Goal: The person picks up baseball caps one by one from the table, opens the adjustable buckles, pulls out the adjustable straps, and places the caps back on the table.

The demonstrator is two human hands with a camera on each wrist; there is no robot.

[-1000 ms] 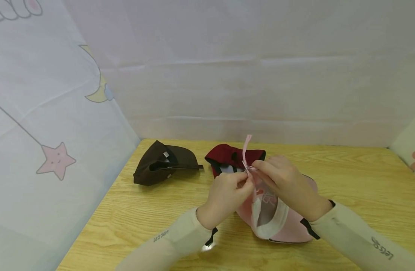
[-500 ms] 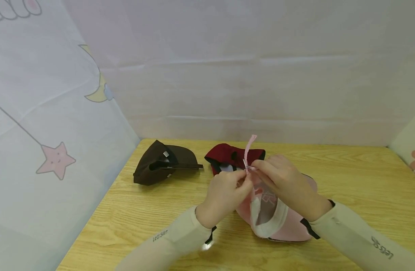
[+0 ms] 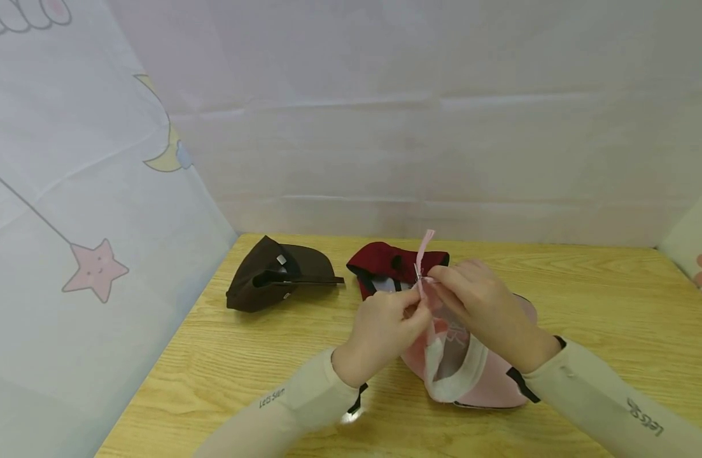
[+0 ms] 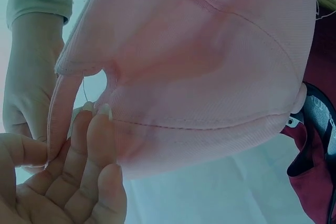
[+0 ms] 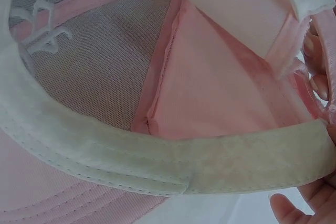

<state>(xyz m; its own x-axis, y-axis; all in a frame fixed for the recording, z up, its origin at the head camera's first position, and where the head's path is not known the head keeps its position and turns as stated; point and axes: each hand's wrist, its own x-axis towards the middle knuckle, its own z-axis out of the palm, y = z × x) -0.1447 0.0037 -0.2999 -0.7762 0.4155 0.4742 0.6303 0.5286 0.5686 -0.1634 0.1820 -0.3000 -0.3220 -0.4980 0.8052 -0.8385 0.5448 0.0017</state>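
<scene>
Both hands work at the back strap of a pink baseball cap (image 3: 496,385), which lies tilted with its white inner sweatband (image 3: 459,385) facing me. My left hand (image 3: 382,327) pinches the pink strap (image 3: 425,245) between thumb and fingers, just below a small metal buckle (image 3: 418,275). From the other side, my right hand (image 3: 485,312) pinches the strap beside that buckle. The strap's free end stands up above the fingers. In the left wrist view, the pink crown (image 4: 210,77) fills the middle, with the strap (image 4: 59,114) at the left hand's thumb. The right fingertips are partly hidden.
Behind the pink cap lies a dark red cap (image 3: 376,259), partly covered. A dark brown cap (image 3: 250,289) rests on its side at the left of the wooden table (image 3: 224,375). Printed cloth walls (image 3: 351,159) stand behind and at the sides.
Both hands stay almost in place, with slight finger movements. The strap's free end has leaned a little to the right since a second ago. The other caps have not moved.
</scene>
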